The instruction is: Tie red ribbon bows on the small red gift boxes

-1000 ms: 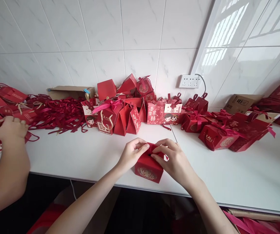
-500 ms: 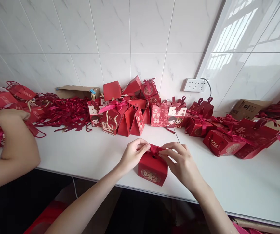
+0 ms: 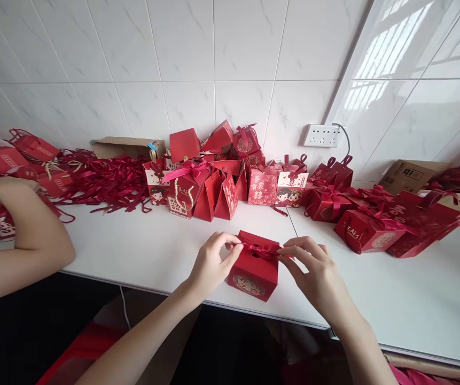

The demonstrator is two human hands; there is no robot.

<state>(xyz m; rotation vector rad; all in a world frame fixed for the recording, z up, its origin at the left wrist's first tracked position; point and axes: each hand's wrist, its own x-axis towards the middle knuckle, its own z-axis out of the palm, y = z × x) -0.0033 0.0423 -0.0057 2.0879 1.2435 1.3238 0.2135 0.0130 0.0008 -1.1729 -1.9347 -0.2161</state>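
A red gift box (image 3: pixel 256 271) with a gold round print stands near the table's front edge. Across its top runs a red ribbon (image 3: pixel 262 250), knotted or looped in the middle. My left hand (image 3: pixel 215 263) pinches the ribbon between thumb and forefinger at the box's left side. On the right side my right hand (image 3: pixel 313 270) pinches the ribbon's other part with its fingertips. The ribbon looks stretched between both hands. The knot's exact form is too small to make out.
Behind stand several red gift boxes (image 3: pixel 201 195). A heap of dark red ribbons (image 3: pixel 113 182) lies left of them, before a cardboard box (image 3: pixel 129 147). More tied boxes (image 3: pixel 368 230) sit right. At far left a co-worker's arm (image 3: pixel 39 230) rests over the white table (image 3: pixel 133 256).
My hands have drawn apart, the right one moving outward, and the ribbon across the box top is spread wider. The co-worker's arm has shifted slightly right.
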